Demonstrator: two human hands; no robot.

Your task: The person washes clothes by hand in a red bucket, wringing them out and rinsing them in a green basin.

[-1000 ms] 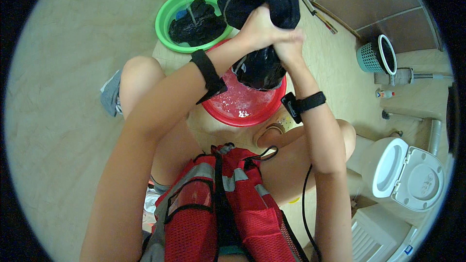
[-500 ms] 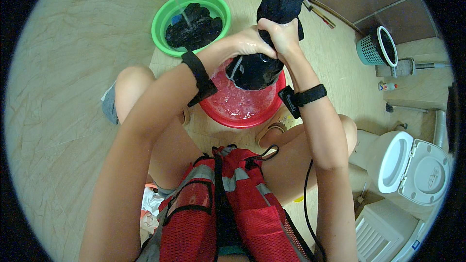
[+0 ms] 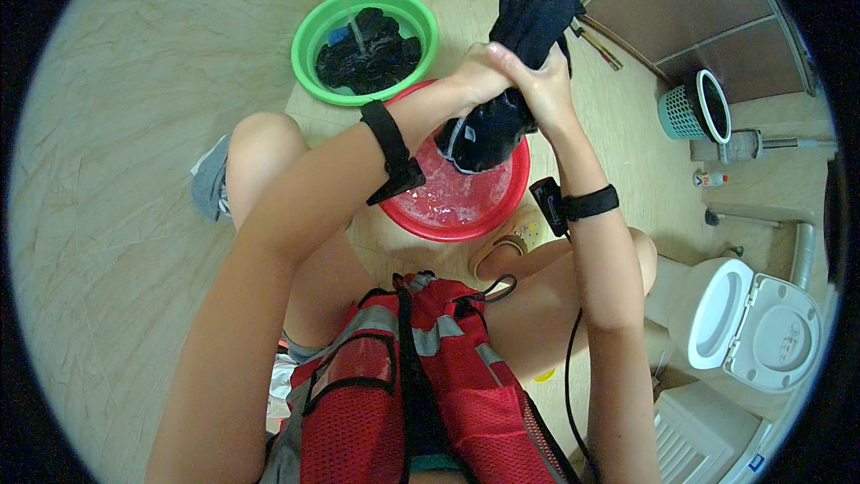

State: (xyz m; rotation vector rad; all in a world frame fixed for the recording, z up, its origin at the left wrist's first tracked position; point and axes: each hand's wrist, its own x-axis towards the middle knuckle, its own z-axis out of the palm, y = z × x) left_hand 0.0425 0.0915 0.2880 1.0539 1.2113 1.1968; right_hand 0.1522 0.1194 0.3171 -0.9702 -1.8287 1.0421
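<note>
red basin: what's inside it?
Foamy water. The held black garment hangs over the far part, covering what's behind it; anything beneath the water's surface can't be made out.

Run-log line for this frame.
left hand: grips black garment; right hand: same garment; red basin: sudsy water; green basin: dark cloth

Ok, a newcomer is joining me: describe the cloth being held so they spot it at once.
Find the red basin, right of the green basin. Partly over it, the left hand and right hand grip the black cloth. The other dark cloth lies in the green basin; only this one is held.
</note>
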